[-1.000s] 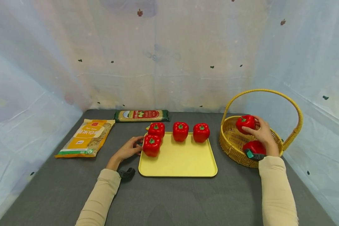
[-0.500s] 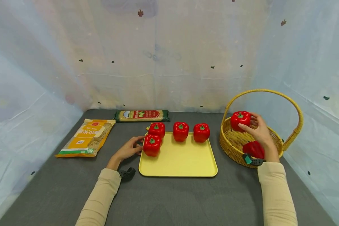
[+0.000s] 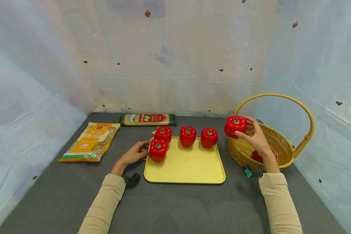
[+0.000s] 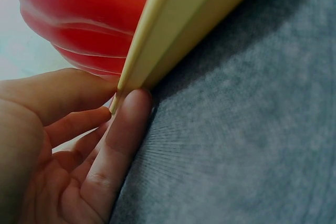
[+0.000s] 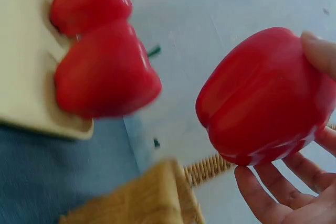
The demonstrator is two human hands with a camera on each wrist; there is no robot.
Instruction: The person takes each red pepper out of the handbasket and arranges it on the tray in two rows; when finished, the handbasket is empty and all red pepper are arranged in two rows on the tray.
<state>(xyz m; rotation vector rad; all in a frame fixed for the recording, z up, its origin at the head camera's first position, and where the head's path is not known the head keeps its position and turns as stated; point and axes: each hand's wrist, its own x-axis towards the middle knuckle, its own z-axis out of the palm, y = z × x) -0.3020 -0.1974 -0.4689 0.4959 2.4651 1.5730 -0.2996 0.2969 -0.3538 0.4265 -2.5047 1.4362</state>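
My right hand point(image 3: 255, 138) grips a red bell pepper point(image 3: 235, 126) in the air over the left rim of the wicker basket point(image 3: 237, 156). In the right wrist view thumb and fingers wrap the held pepper point(image 5: 262, 98). Another red pepper point(image 3: 256, 156) lies inside the basket, partly hidden by my right wrist. My left hand point(image 3: 133, 153) is at the left edge of the yellow tray point(image 3: 190, 169); in the left wrist view its fingers pinch the tray's rim point(image 4: 144, 40). Several red peppers stand along the tray's back and left, the nearest one point(image 3: 158, 151) beside my left hand.
A yellow-orange bag of grain point(image 3: 90, 142) lies on the left of the dark grey table point(image 3: 175, 208). Behind the tray lies a long green packet point(image 3: 147, 120). The basket's tall handle point(image 3: 280, 95) arches above it, and pale curtains enclose the table.
My right hand has lifted the pepper out of the basket and carried it left, to above the basket's left rim. The left hand stays at the tray's edge.
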